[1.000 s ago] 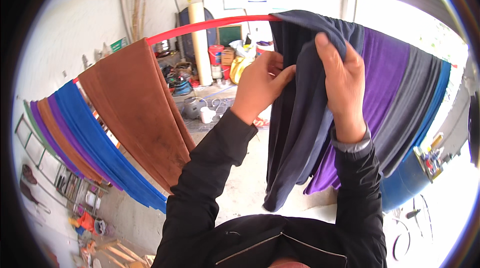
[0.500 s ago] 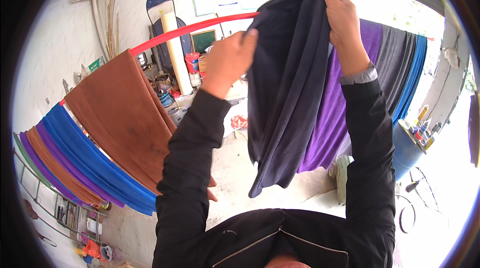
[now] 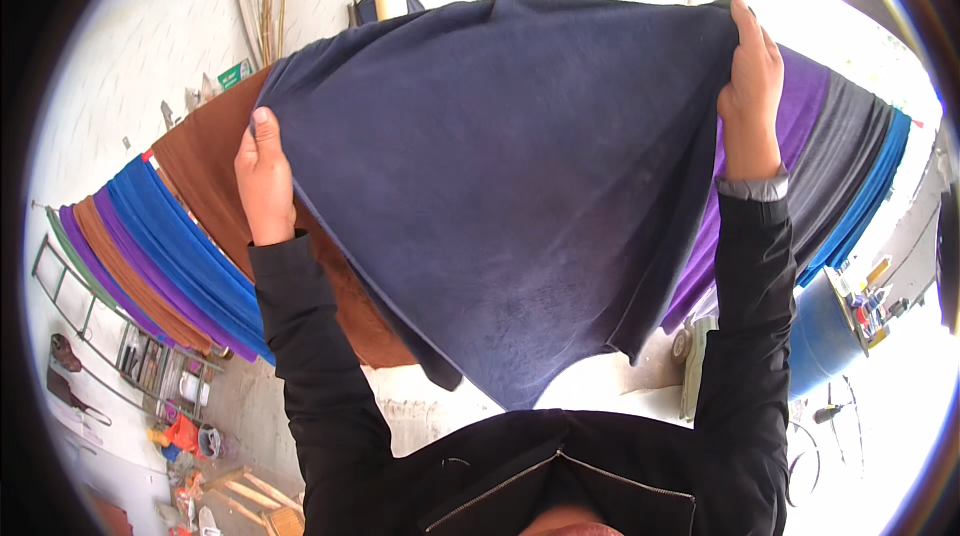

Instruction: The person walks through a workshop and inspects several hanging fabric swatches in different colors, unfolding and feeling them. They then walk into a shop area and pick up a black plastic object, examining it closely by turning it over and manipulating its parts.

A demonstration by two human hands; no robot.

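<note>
A large dark navy towel point(image 3: 520, 166) is spread wide between my two raised hands, its lower part hanging to a point in front of my chest. My left hand point(image 3: 264, 176) grips its left edge, thumb up, in front of a brown towel point(image 3: 205, 141). At the upper right corner, my right hand point(image 3: 752, 81) is closed on the cloth, beside a hanging purple towel point(image 3: 800, 106). The navy towel hides most of the line behind it.
Blue towels point(image 3: 165, 226) and other coloured towels hang at the left. A grey towel point(image 3: 845, 156) hangs at the right, above a blue barrel point(image 3: 825, 336) with bottles on top. A metal rack point(image 3: 90, 311) stands lower left, and a wooden stool point(image 3: 265, 501) below.
My left hand has moved far left, and the bunched navy towel is now opened out wide. My right hand has shifted slightly right and down. The red line is now covered in the middle.
</note>
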